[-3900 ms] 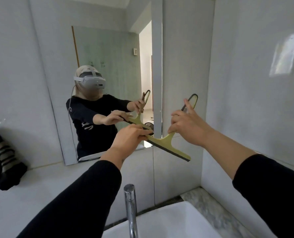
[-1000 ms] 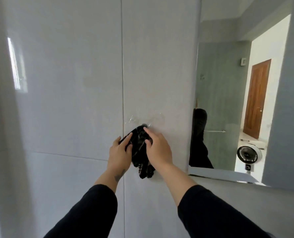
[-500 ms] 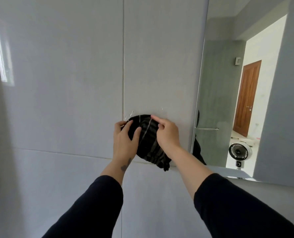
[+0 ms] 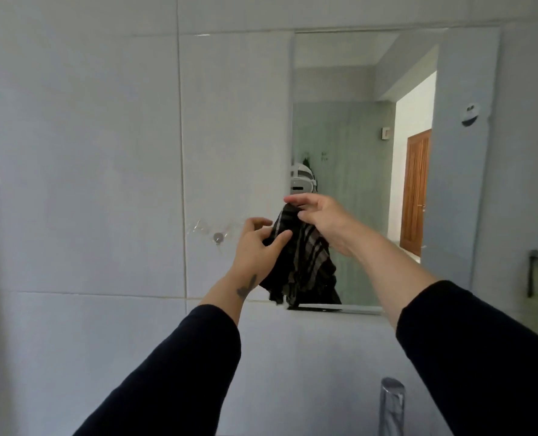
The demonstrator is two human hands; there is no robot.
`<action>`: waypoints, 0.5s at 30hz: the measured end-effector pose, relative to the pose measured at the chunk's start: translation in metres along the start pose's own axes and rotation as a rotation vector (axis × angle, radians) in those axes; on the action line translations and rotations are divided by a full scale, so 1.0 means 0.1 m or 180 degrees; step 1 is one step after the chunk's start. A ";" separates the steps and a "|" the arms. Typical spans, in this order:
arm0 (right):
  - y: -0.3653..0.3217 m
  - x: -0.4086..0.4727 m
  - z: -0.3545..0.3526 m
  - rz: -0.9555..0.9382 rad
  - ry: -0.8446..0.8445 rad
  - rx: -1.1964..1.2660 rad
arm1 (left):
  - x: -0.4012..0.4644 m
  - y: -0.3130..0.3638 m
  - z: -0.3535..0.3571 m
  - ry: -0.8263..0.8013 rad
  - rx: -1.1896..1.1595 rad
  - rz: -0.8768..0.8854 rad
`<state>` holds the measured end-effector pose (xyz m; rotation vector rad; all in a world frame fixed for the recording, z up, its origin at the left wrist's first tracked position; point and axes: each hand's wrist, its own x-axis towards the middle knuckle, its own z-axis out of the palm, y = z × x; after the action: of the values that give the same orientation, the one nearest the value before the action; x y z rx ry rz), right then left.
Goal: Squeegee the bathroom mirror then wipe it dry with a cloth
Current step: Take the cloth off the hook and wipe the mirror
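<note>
Both hands, left hand (image 4: 255,247) and right hand (image 4: 321,221), grip a dark striped cloth (image 4: 302,262), ready to start drying the mirror (image 4: 355,136).

there is a single view, worn on the person's head, wide-angle, so straight tile lines bow toward the frame's edges. it faces forward and slightly down at a tiled wall (image 4: 82,158), close enough that both forearms reach into the frame from the bottom. the left hand (image 4: 255,250) and right hand (image 4: 324,221) sit near the middle of the frame, at arm's length. behind and to the right of the right hand hangs the mirror (image 4: 355,136), which throws back the headset (image 4: 300,180) just above that hand. below the right forearm, the tap (image 4: 392,401) meets the lower edge.
</note>
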<state>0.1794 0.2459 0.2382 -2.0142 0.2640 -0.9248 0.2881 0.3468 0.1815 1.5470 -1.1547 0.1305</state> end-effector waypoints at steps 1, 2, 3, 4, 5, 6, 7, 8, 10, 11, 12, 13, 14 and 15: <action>-0.01 -0.07 -0.13 -0.0009 0.0118 -0.0132 | 0.00 0.07 0.05 -0.0008 0.0073 -0.0042; -0.01 -0.14 -0.25 -0.0027 0.0255 -0.0243 | 0.00 0.15 0.10 -0.0058 0.0160 -0.0105; 0.01 -0.20 -0.35 -0.0061 0.0407 -0.0352 | 0.01 0.25 0.15 -0.0171 0.0193 -0.0181; 0.04 -0.25 -0.44 -0.0109 0.0581 -0.0467 | 0.01 0.36 0.21 -0.0329 0.0146 -0.0285; 0.09 -0.30 -0.51 -0.0132 0.0794 -0.0617 | 0.01 0.48 0.28 -0.0473 0.0074 -0.0386; 0.17 -0.36 -0.56 -0.0162 0.1025 -0.0749 | 0.02 0.59 0.36 -0.0566 0.0051 -0.0440; 0.24 -0.43 -0.58 -0.0235 0.1256 -0.0853 | 0.04 0.69 0.45 -0.0624 0.0084 -0.0433; 0.33 -0.52 -0.60 -0.0404 0.1438 -0.0929 | 0.04 0.77 0.54 -0.0668 0.0126 -0.0395; 0.50 -0.68 -0.66 -0.0813 0.1599 -0.1298 | 0.03 0.91 0.71 -0.0740 0.0166 -0.0363; 0.58 -0.75 -0.69 -0.0914 0.1664 -0.1650 | 0.02 0.96 0.79 -0.0763 0.0178 -0.0379; 0.65 -0.82 -0.73 -0.0967 0.1742 -0.2041 | 0.02 1.01 0.85 -0.0768 0.0187 -0.0401; 0.71 -0.88 -0.76 -0.1001 0.1801 -0.2369 | 0.02 1.06 0.91 -0.0763 0.0191 -0.0416; 0.76 -0.94 -0.77 -0.1035 0.1821 -0.2591 | 0.03 1.12 0.96 -0.0766 0.0186 -0.0421; 0.82 -0.99 -0.77 -0.1062 0.1804 -0.2731 | 0.04 1.18 1.00 -0.0776 0.0177 -0.0414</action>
<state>0.0692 0.1982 0.1484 -2.5541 0.7521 -1.8217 0.1578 0.2790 0.2308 1.7171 -1.2431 -0.1172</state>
